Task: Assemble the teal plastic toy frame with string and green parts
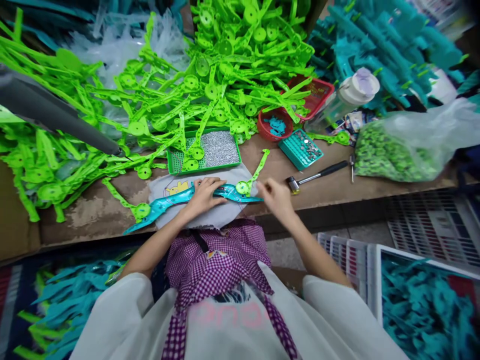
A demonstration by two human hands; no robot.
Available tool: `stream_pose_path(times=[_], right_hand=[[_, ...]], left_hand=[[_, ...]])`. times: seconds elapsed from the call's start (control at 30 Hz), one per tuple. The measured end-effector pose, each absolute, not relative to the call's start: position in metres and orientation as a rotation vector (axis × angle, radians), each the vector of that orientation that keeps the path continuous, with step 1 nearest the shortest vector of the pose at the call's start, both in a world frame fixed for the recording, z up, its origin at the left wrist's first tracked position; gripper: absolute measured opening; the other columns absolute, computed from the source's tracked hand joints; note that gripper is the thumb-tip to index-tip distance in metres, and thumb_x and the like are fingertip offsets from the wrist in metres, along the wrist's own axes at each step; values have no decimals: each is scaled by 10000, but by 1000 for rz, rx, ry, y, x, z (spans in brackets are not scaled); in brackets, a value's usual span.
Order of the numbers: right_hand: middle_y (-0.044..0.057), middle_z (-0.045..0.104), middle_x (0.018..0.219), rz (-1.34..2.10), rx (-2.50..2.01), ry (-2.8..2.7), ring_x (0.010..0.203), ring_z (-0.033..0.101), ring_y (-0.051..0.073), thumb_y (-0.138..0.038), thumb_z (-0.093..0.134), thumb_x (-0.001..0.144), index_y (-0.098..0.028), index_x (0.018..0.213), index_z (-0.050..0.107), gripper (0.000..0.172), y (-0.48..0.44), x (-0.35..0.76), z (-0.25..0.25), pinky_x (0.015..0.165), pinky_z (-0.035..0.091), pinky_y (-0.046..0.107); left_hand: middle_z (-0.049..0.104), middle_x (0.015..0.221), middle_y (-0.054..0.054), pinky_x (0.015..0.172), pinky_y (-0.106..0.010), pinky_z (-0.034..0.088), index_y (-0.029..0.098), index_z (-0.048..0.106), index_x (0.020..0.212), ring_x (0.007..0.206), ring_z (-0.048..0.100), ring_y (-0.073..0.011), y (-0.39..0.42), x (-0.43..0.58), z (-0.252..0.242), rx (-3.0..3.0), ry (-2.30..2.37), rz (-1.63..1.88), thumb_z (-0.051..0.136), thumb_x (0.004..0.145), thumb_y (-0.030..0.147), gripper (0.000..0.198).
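Observation:
A long blue plastic part (168, 200) lies across a grey cloth (221, 215) at the table's front edge. My left hand (206, 194) rests over the middle of this part, its fingers wrapped round it. Near the right end of the blue part is my right hand (274, 196), its fingers curled together; what they hold, if anything, is too small to tell. Between the hands, the round end of a green arm-shaped piece (258, 172) lies against the blue part. Another green piece (123, 200) touches the blue part's left end.
Green pieces (225, 60) are heaped behind a green tray (205, 169) of small metal bits. To the right are a red bowl (265, 131), a teal tray (300, 161), a hammer (320, 173) and a bag (397, 150). A dark pointed tool (75, 117) hangs at left.

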State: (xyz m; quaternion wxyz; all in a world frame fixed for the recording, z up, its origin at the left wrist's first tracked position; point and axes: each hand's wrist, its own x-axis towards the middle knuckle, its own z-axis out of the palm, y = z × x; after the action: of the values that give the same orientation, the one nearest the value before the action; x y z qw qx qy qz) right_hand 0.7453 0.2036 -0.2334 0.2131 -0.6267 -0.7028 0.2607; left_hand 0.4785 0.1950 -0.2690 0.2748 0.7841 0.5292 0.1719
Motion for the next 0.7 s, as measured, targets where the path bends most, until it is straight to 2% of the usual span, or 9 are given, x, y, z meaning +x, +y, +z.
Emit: stream_pose_path(times=[0.07, 0.13, 0.23, 0.33, 0.4, 0.53, 0.7], right_hand=[[93, 729, 913, 640, -1639, -2133, 839, 661, 255, -547, 575, 942, -255, 890, 655, 307, 175, 733, -234, 686, 462, 336], [133, 714, 1014, 585, -1618, -2256, 953, 651, 299, -488, 589, 949, -248, 931, 667, 253, 157, 721, -240, 754, 484, 382], [130, 693, 1029, 632, -1584, -2272, 991, 640, 303, -366, 547, 980, -238, 932, 670, 184, 156, 710, -248, 824, 492, 414], [119, 700, 1065, 752, -1492, -2156, 1024, 647, 290, -339, 535, 978, -236, 920, 660, 173, 170, 713, -243, 874, 493, 414], [99, 724, 1003, 910, -1470, -2072, 950, 671, 266, -364, 521, 979, -234, 910, 650, 196, 178, 725, -232, 844, 499, 388], [22, 701, 714, 1205, -1549, -2006, 647, 636, 198, -438, 547, 941, -231, 844, 644, 249, 182, 772, -203, 644, 453, 301], [39, 716, 720, 1036, -1701, -2060, 653, 636, 198, -441, 587, 892, -222, 823, 672, 245, 188, 829, -182, 637, 416, 295]], left_hand=[[666, 1306, -99, 1026, -478, 312, 276, 649, 1345, 1229, 541, -310, 196, 478, -265, 2081, 1402, 516, 753, 884, 465, 509], [692, 1235, -76, 1005, -465, 322, 293, 688, 1292, 1184, 557, -295, 198, 478, -262, 2064, 1393, 556, 744, 894, 458, 435], [711, 1141, -55, 982, -462, 320, 319, 734, 1218, 1133, 564, -279, 200, 480, -260, 2087, 1385, 558, 702, 935, 419, 302], [717, 1105, -55, 974, -475, 304, 319, 789, 1076, 1116, 571, -274, 201, 481, -262, 2125, 1393, 541, 658, 970, 382, 180], [724, 1098, -56, 972, -481, 294, 308, 803, 1000, 1100, 585, -269, 202, 482, -264, 2132, 1404, 541, 643, 979, 374, 174], [744, 1079, -46, 984, -494, 272, 303, 802, 943, 1052, 612, -251, 203, 481, -264, 2149, 1409, 558, 626, 986, 384, 198], [754, 1042, -44, 998, -500, 258, 291, 803, 909, 1021, 632, -245, 206, 478, -260, 2195, 1415, 556, 657, 966, 369, 175]])
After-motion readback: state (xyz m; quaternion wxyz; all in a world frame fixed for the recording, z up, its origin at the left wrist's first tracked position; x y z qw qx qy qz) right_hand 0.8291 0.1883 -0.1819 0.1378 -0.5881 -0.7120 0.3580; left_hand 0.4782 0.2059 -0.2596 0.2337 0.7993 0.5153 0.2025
